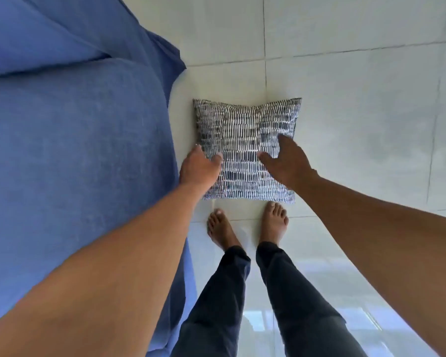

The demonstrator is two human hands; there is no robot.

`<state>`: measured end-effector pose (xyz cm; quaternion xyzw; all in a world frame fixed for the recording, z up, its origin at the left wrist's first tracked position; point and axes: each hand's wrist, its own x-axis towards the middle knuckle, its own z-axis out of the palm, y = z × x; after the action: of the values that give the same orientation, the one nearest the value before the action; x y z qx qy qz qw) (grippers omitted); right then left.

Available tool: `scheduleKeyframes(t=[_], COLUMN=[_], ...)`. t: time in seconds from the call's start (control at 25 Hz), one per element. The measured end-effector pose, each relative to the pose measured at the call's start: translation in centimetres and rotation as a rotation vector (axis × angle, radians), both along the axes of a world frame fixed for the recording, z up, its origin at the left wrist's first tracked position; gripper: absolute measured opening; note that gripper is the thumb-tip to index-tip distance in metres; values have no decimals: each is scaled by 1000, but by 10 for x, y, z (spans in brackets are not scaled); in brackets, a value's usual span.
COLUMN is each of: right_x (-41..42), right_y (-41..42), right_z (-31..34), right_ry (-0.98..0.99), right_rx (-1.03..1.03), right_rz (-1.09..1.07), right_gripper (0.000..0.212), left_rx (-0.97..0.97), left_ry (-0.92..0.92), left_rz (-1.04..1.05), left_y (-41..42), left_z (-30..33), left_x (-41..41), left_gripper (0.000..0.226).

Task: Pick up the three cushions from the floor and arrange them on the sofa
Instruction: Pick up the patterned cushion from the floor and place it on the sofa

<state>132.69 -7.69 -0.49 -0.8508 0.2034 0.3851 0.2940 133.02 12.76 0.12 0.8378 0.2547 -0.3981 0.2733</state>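
Note:
A square cushion (245, 140) with a black-and-white dashed pattern lies flat on the pale tiled floor, just beyond my bare feet. My left hand (200, 167) is at its left edge with the thumb on top of the fabric and fingers spread. My right hand (286, 161) hovers over or rests on the cushion's right half, fingers apart. Neither hand has closed around it. The blue sofa (75, 150) fills the left side, its seat edge close beside the cushion. Only this one cushion is in view.
Glossy white floor tiles (358, 112) stretch to the right and far side. My feet (247, 225) stand right at the cushion's near edge, legs in dark trousers. A blue cover drapes off the sofa's corner (173, 57).

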Motion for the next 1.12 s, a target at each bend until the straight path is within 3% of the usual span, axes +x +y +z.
scheduleKeyframes(t=[0.16,0.32,0.4,0.56,0.6,0.68,0.72,0.92,1.12], right_x=[22,34,29,13,11,10,9,13,22], right_y=[-17,-34,-33,-34,-37,-41,-45,-52,-40], right_z=[-98,-171,-182,-171,-157,-116,-98,47,194], right_ry=[16,70,158,147,115,61,26,-137,-270], right_rx=[-39,-28,37,132,140,164,184,222,240], right_rz=[-115,-516,-704,-745,-740,-753,-755,-661,-591], right_gripper=[87,127,125,120,109,60,46,29,34], left_rx=[81,69,-62,-266,-280,-313,-332,-472,-555], left_ry=[-30,-11,69,135,112,51,28,-80,-213], left_rz=[161,424,546,643,647,651,669,778,807], left_y=[4,-1,-7,-19,-21,-23,-23,-23,-8], left_z=[-99,-167,-178,-161,-146,-108,-90,46,191], left_x=[32,44,40,26,22,16,12,2,4], left_gripper=[71,84,93,79,76,67,62,46,43])
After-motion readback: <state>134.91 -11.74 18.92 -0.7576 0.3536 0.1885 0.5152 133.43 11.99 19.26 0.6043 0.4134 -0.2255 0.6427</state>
